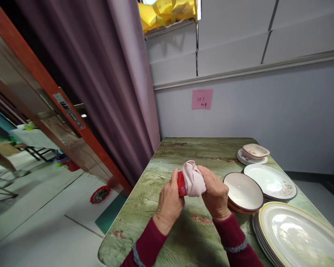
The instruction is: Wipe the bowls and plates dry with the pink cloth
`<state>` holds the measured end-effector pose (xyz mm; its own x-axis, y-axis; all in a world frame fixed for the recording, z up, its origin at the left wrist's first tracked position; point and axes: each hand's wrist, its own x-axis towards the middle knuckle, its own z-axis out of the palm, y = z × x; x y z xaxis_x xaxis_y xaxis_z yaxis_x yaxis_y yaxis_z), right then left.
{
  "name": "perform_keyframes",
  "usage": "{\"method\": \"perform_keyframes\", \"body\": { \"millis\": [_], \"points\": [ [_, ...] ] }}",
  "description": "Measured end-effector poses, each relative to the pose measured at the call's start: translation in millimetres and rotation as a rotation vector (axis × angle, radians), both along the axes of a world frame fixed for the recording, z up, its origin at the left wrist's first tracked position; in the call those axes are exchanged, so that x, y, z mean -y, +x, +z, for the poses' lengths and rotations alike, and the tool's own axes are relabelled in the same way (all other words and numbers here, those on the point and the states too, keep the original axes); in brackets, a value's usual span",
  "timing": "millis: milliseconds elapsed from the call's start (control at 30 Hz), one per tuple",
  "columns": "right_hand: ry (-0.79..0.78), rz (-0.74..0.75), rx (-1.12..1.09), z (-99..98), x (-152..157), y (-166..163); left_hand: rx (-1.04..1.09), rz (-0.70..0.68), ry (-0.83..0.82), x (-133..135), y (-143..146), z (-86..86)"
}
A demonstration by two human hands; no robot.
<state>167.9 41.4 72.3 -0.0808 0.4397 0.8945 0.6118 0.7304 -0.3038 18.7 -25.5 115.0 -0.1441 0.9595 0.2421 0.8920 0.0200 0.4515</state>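
Both my hands meet over the middle of a green wood-patterned table (161, 178). My left hand (169, 202) grips a small red dish (181, 184) by its edge. My right hand (215, 194) is closed on a pale pink cloth (193, 178) bunched against and over the red dish. Most of the dish is hidden under the cloth. Dark red sleeves cover both my forearms.
To the right lie a brown-rimmed white bowl (243, 191), a floral plate (269, 181), a stack of large oval plates (297, 237) and small stacked dishes (253, 154) at the back. A purple curtain (114, 92) and an open door (44, 107) stand to the left.
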Motion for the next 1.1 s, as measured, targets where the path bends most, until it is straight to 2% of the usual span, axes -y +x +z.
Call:
{"method": "perform_keyframes", "body": {
  "millis": [100, 200, 267, 333, 433, 567, 667, 733, 800, 833, 933, 967, 1033, 1100],
  "points": [
    [-0.039, 0.038, -0.037, 1.9, 1, 0, 0.080, -0.084, 0.095, 1, -4, 3.3],
    [-0.177, 0.134, -0.114, 7.9, 2, 2, 0.205, -0.295, 0.200, 4, -9, 13.9],
    [-0.300, 0.218, -0.161, 12.2, 4, 3, 0.384, -0.408, 0.155, 6, -14, 21.1],
    [-0.397, 0.258, -0.179, 14.7, 5, 4, 0.616, -0.430, 0.061, 7, -18, 24.7],
    [-0.472, 0.226, -0.162, 13.5, 5, 5, 0.937, -0.399, -0.048, 8, -20, 20.8],
    [-0.552, 0.251, -0.119, 9.0, 1, 5, 1.270, -0.295, -0.071, 12, -12, 5.2],
    [-0.576, 0.232, -0.106, 10.9, 0, 6, 1.516, -0.030, -0.154, 14, -7, -7.1],
    [-0.560, 0.136, -0.117, 15.4, 1, 8, 1.665, 0.187, -0.252, 13, -6, -14.4],
    [-0.562, 0.071, -0.106, 20.4, 3, 11, 1.734, 0.353, -0.303, 10, -7, -20.9],
    [-0.592, 0.099, -0.089, 22.4, 5, 11, 1.726, 0.398, -0.301, 9, -7, -23.7],
    [-0.779, 0.375, -0.031, 23.5, 9, 8, 1.613, 0.391, -0.225, 6, -6, -29.4],
    [-0.831, 0.425, -0.016, 22.2, 9, 5, 1.592, 0.363, -0.206, 6, -4, -30.2],
    [-0.860, 0.372, -0.012, 18.4, 10, 0, 1.607, 0.308, -0.205, 6, 1, -30.3],
    [-0.770, 0.254, -0.049, 15.3, 9, -4, 1.666, 0.298, -0.228, 6, 6, -29.3]
  ]
}}
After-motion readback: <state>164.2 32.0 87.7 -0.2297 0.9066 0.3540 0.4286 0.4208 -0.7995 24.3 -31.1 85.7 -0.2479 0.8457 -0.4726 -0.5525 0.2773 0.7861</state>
